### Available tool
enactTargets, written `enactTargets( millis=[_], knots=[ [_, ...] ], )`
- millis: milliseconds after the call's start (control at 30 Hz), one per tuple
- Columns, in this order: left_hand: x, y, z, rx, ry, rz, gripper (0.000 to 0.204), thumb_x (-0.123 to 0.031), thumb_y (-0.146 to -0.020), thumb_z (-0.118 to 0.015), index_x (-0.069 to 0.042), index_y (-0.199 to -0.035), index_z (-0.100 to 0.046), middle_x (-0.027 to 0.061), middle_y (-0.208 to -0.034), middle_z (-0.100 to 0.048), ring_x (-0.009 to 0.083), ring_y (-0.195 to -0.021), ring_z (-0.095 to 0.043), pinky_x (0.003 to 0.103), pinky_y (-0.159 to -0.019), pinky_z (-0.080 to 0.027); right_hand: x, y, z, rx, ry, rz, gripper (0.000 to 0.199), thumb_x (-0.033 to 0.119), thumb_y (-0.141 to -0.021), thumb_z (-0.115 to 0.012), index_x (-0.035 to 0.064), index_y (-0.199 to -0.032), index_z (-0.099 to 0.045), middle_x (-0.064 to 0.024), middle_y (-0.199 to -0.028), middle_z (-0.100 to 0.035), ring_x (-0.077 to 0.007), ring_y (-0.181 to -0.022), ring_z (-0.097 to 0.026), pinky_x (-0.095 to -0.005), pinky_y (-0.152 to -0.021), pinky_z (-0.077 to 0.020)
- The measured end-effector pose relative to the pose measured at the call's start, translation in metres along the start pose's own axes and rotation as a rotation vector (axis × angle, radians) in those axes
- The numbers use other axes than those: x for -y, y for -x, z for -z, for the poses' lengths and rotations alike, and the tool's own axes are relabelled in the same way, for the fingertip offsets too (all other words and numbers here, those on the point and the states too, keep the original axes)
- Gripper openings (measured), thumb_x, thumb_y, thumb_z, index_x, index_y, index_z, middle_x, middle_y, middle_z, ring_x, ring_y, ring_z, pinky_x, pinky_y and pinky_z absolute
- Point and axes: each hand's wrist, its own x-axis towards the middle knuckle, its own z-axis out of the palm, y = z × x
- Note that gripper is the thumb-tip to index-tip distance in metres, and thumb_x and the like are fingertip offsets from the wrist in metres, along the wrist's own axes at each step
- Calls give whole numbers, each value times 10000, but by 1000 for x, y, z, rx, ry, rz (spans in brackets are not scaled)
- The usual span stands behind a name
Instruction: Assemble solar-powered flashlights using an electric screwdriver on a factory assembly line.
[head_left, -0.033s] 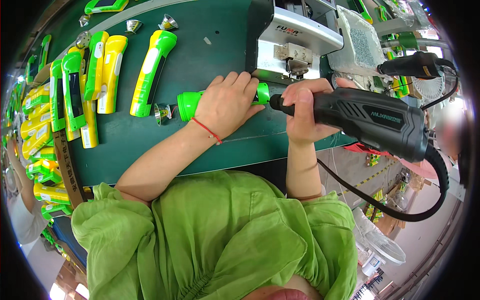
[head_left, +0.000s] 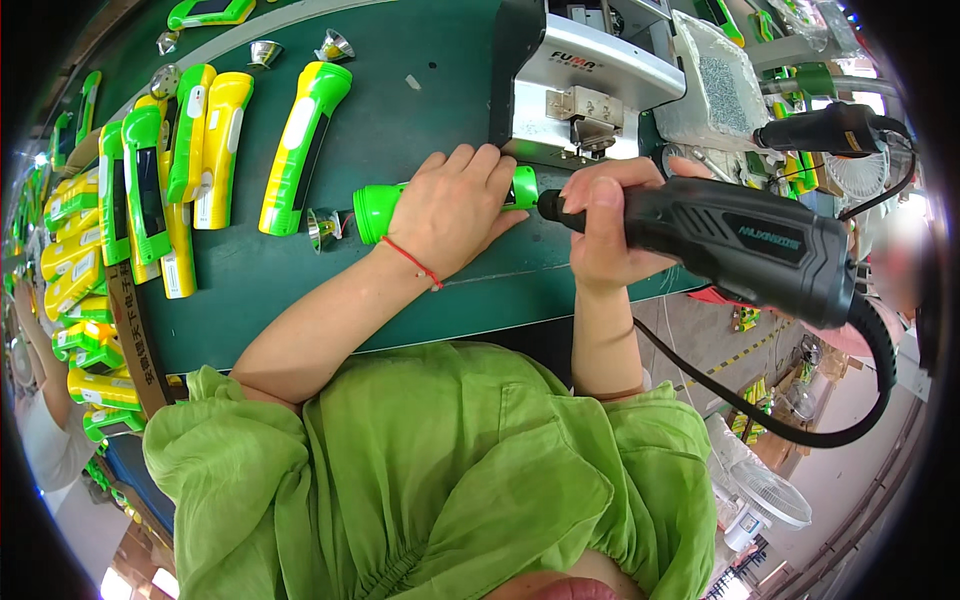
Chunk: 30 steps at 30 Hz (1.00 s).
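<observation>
My left hand (head_left: 445, 205) is wrapped over a green flashlight body (head_left: 374, 211), pressing it down on the green worktop. The flashlight lies sideways, its wide head to the left; my palm and fingers hide its middle. Beside that head sits a small shiny reflector (head_left: 322, 230), with a bit of wire between them. My right hand (head_left: 605, 235) grips a black electric screwdriver (head_left: 745, 240) around its front part. The tool is held nearly level, its nose pointing left at the flashlight's narrow end. Whether the bit touches the flashlight I cannot tell.
A grey metal machine (head_left: 590, 75) stands just beyond my hands, with a white tub (head_left: 715, 85) of small metal pieces beside it. Another black power tool (head_left: 825, 130) is at the right. Yellow-green flashlights (head_left: 222, 150) lie at the left, with loose reflectors (head_left: 335, 46) behind.
The rear of the electric screwdriver has dipped very slightly in my right hand. My left hand and the flashlight look the same.
</observation>
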Motion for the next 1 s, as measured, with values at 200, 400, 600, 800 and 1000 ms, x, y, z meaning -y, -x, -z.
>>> enactTargets(
  millis=[200,400,600,800,1000],
  knots=[
    [1,0,2,-12,14,16,443,-342,-759,-741,-66,-1077,-601,54,-936,-552,220,-858,-581,340,-722,-466,-2,-7,13,217,175,0,567,15,-831,-659,-9,-1248,-277,-88,-775,-617,-123,-666,-580,-231,-655,-469],
    [1,-1,5,62,43,25,456,-333,-754,-736,-62,-1093,-597,46,-951,-559,213,-874,-573,342,-720,-459,0,-3,11,218,117,-85,605,81,-870,-653,60,-1308,-236,-105,-700,-549,-178,-556,-539,-340,-557,-517],
    [2,0,6,59,66,49,471,-336,-750,-738,-64,-1105,-589,48,-949,-556,213,-885,-567,345,-724,-459,-3,-1,9,257,231,-40,622,105,-870,-659,66,-1310,-221,-100,-697,-546,-178,-534,-525,-330,-547,-508],
    [-2,-2,8,96,59,53,478,-349,-750,-738,-58,-1101,-592,56,-946,-555,221,-884,-569,348,-726,-461,-5,11,9,96,159,-43,526,47,-806,-702,41,-1172,-324,-81,-756,-640,-151,-633,-604,-257,-652,-487],
    [-7,4,5,112,22,-14,506,-364,-744,-741,-57,-1119,-595,58,-962,-558,223,-887,-571,353,-728,-462,27,-37,21,-26,-201,-60,678,15,-838,-570,-18,-1387,-173,-96,-693,-550,-174,-536,-537,-308,-523,-506]
  ],
)
